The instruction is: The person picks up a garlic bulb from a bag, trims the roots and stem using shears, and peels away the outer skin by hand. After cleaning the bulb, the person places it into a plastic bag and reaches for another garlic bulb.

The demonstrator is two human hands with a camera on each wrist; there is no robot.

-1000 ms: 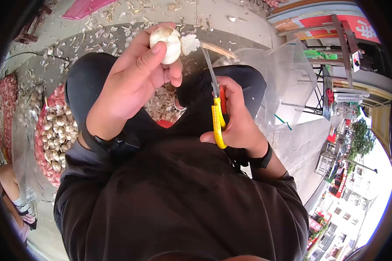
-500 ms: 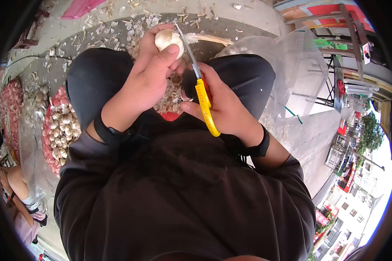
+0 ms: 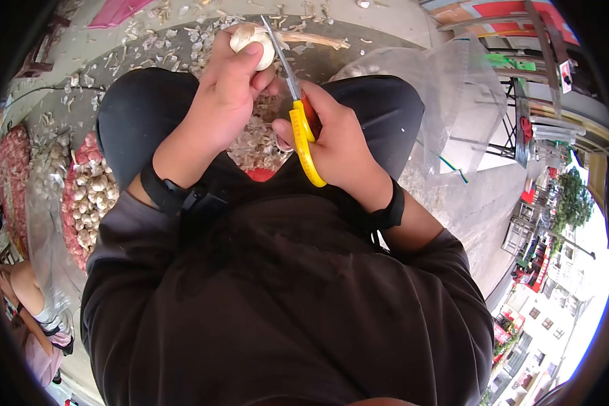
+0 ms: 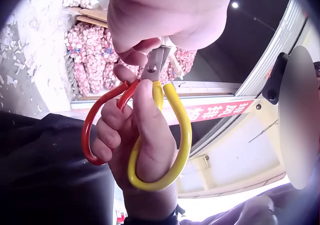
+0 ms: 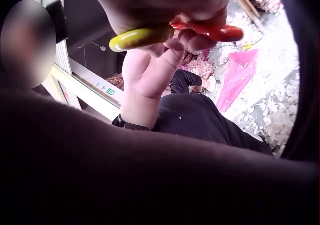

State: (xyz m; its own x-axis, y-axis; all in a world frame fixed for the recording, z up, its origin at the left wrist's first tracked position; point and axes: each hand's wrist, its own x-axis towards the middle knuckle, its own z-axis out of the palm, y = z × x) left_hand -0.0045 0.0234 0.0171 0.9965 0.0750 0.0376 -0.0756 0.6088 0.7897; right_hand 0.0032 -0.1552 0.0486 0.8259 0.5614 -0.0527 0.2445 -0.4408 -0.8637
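Note:
In the head view my left hand (image 3: 227,91) grips a white garlic bulb (image 3: 258,57), thumb across its near side. A long dry stem (image 3: 318,38) sticks out to the right of the bulb. My right hand (image 3: 342,139) holds scissors (image 3: 303,139) with one yellow and one red handle. Their blades point away from me and overlap the neck of the bulb, where the stem begins. Seen from the left wrist, the right thumb passes through the yellow loop (image 4: 186,130) and fingers go through the red loop (image 4: 86,130). The left hand mostly hides the blade tips there.
Garlic skins and stem bits (image 3: 260,142) lie between my knees and over the ground. At left stands a red mesh sack of garlic bulbs (image 3: 91,203). A clear plastic sheet (image 3: 446,101) spreads beside my right knee. Another person's bare leg (image 3: 27,287) shows at far left.
The scissors came in from the right, from along the stem to the bulb's neck. Over the last half second both hands shifted slightly farther from my body and left.

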